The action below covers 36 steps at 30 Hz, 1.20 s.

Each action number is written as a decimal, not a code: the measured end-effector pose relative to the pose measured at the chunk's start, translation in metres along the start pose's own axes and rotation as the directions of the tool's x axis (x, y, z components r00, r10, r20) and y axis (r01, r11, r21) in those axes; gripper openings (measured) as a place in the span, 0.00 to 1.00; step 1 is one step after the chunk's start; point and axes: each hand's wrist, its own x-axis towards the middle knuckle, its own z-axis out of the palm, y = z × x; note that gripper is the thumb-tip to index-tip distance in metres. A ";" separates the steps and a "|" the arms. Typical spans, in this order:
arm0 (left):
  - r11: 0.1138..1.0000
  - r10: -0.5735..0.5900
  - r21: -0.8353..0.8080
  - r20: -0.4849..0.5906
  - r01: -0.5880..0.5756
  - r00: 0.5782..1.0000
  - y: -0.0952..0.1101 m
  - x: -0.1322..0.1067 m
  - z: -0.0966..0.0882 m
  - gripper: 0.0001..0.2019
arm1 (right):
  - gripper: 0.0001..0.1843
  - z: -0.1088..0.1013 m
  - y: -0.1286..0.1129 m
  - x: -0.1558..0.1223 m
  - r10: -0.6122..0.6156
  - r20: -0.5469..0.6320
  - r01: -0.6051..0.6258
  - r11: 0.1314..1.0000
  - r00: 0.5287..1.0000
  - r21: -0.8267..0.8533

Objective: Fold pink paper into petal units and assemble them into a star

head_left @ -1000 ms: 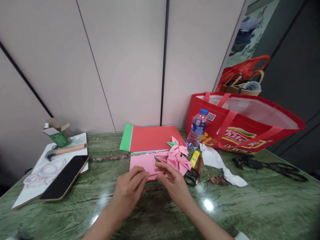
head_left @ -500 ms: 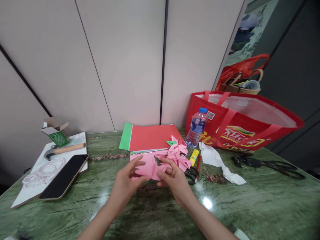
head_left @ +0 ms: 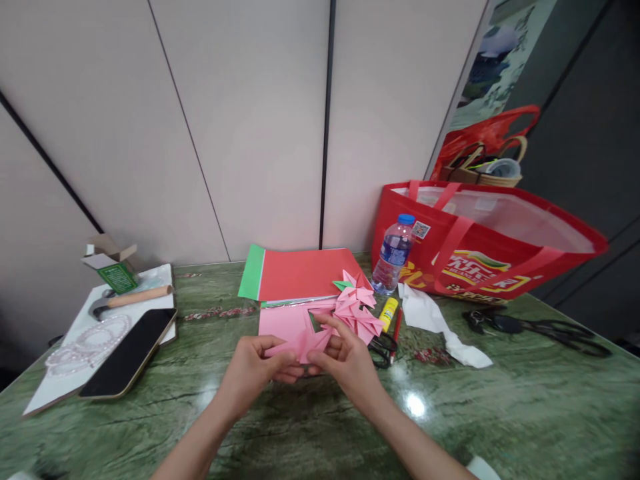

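Observation:
Between my two hands is a piece of folded pink paper (head_left: 304, 344) with pointed flaps. My left hand (head_left: 257, 367) pinches its left side, thumb in front and fingers curled behind. On its right side, my right hand (head_left: 349, 357) grips it between thumb and fingers. Just behind lies a flat pink sheet (head_left: 280, 320), partly covered by the folded piece. Several folded pink paper pieces (head_left: 357, 317) with sharp points sit beyond my right hand, one with a green tip. Further back rests a stack of red paper (head_left: 307, 273) with a green sheet (head_left: 250, 272) at its left.
Right of the paper are a yellow glue stick (head_left: 389, 313), black-handled scissors (head_left: 383, 350), a red pencil (head_left: 397, 333), a water bottle (head_left: 393, 260), tissue (head_left: 445, 327) and a red bag (head_left: 475, 247). At left lie a phone (head_left: 130, 353), hammer (head_left: 135, 298) and small green box (head_left: 116, 270).
My left hand has closed its fingers around the folded paper's left side and tilted it. The piece sits slightly lower and looks narrower. My right hand has barely moved.

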 end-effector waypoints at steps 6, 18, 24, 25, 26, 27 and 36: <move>0.995 0.035 0.097 -0.017 -0.033 0.999 -0.005 0.004 0.002 0.10 | 0.34 0.001 0.002 -0.002 0.006 0.018 -0.004 0.994 1.000 -0.108; 0.992 0.013 0.126 0.067 -0.022 0.998 -0.007 0.003 0.006 0.10 | 0.21 -0.003 0.006 -0.002 0.016 -0.013 -0.019 0.959 1.000 -0.281; 0.955 0.120 0.265 0.064 -0.133 0.991 -0.004 0.002 0.006 0.06 | 0.12 -0.003 0.002 -0.002 0.004 0.026 0.005 0.944 1.000 -0.331; 0.948 0.126 0.287 0.066 -0.140 0.990 -0.003 0.001 0.006 0.05 | 0.12 -0.004 0.002 -0.002 -0.004 0.027 0.014 0.939 1.000 -0.344; 0.941 0.130 0.306 0.066 -0.144 0.989 -0.002 0.001 0.006 0.05 | 0.13 -0.004 0.001 -0.002 -0.009 0.027 0.018 0.934 1.000 -0.357; 0.936 0.130 0.322 0.068 -0.145 0.989 -0.002 0.000 0.006 0.04 | 0.13 -0.004 0.001 -0.002 -0.009 0.025 0.018 0.930 1.000 -0.368; 0.921 0.120 0.363 0.084 -0.142 0.989 -0.007 0.000 0.004 0.01 | 0.13 -0.001 0.000 -0.003 -0.014 0.021 0.021 0.920 1.000 -0.392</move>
